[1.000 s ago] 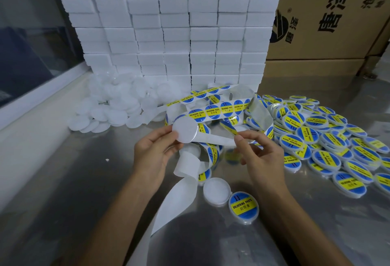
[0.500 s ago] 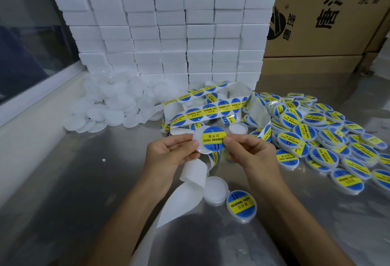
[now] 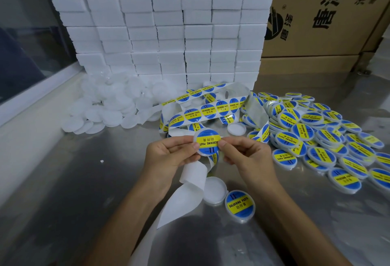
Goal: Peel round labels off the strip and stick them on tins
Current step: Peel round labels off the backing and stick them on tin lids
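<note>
A round white tin (image 3: 207,142) with a blue and yellow label on its face is held above the steel table between both hands. My left hand (image 3: 168,154) grips its left edge, thumb on the label. My right hand (image 3: 245,155) pinches its right edge, thumb pressing the label. The label strip (image 3: 213,110) loops behind the tin, and its bare white backing (image 3: 181,200) trails down toward me. One unlabelled tin (image 3: 214,189) and one labelled tin (image 3: 239,205) lie just below my hands.
A heap of labelled tins (image 3: 316,136) fills the table's right side. Unlabelled white tins (image 3: 109,107) are piled at the back left. White boxes (image 3: 160,27) are stacked behind, with brown cartons (image 3: 329,12) at the back right. A window ledge (image 3: 25,101) runs along the left.
A second ago my left hand held a bare white tin while my right hand was at the strip. My right hand then brought a label onto the tin, and both thumbs now sit on it.
</note>
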